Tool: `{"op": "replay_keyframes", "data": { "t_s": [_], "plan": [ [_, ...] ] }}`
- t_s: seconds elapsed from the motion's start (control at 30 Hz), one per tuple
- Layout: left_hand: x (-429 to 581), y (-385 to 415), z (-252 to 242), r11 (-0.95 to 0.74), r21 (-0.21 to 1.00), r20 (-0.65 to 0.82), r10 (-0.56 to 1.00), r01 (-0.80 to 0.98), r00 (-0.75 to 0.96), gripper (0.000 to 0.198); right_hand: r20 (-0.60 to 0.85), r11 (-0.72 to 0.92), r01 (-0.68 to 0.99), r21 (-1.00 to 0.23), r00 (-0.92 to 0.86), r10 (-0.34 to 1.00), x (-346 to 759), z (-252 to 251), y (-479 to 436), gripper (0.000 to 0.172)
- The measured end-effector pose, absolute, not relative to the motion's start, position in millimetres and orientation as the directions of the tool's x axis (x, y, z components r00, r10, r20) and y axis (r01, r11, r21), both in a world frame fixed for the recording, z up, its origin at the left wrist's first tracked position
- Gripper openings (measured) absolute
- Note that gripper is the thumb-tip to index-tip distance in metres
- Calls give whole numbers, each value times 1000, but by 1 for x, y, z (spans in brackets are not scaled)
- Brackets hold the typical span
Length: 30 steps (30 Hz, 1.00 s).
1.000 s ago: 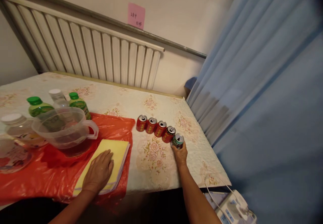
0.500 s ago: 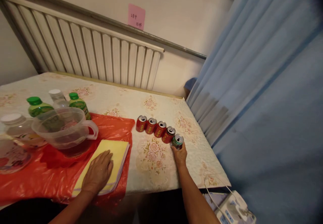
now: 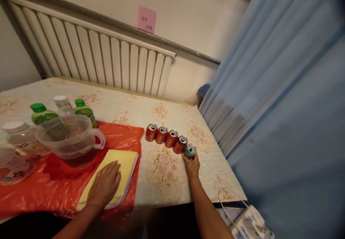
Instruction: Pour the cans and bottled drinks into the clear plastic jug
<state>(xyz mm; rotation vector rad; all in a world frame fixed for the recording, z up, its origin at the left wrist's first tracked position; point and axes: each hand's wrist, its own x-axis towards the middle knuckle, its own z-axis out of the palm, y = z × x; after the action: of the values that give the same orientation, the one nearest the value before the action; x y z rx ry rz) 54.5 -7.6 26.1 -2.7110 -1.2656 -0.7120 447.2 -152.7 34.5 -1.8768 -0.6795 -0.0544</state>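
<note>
My right hand [image 3: 192, 166] is closed around a green drink can [image 3: 190, 152], which stands upright at the near right end of a row. Several red drink cans [image 3: 171, 138] make up the rest of that row, close together with their tops showing. Flat on a folded yellow cloth [image 3: 122, 160] rests my left hand [image 3: 105, 182], fingers stretched out and holding nothing. Beneath the cloth lies a red plastic sheet [image 3: 113, 134]. Left of it stands a clear plastic jug [image 3: 67, 138] with a handle.
Green-capped bottles [image 3: 43, 114] and white-lidded clear jars [image 3: 24, 138] crowd the left side. A floral cloth [image 3: 164, 181] covers the table. Along the right hangs a blue curtain [image 3: 269, 106], with a white power strip [image 3: 252, 223] below the table edge. A radiator [image 3: 107, 57] lines the wall.
The view has shifted very slightly. Both hands and the cans stay in the same places.
</note>
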Motion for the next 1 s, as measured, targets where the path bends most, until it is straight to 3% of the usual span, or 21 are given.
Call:
{"op": "replay_keyframes", "data": {
  "t_s": [0.33,1.0],
  "plan": [
    [54,-8,25,-659,143,445,709,738,547,39,341,-240,469,-850,837,428,445,38,-153,60],
    [54,-7,24,-655,190,425,726,731,540,40,339,-238,467,-852,837,430,448,32,-152,67]
  ]
}}
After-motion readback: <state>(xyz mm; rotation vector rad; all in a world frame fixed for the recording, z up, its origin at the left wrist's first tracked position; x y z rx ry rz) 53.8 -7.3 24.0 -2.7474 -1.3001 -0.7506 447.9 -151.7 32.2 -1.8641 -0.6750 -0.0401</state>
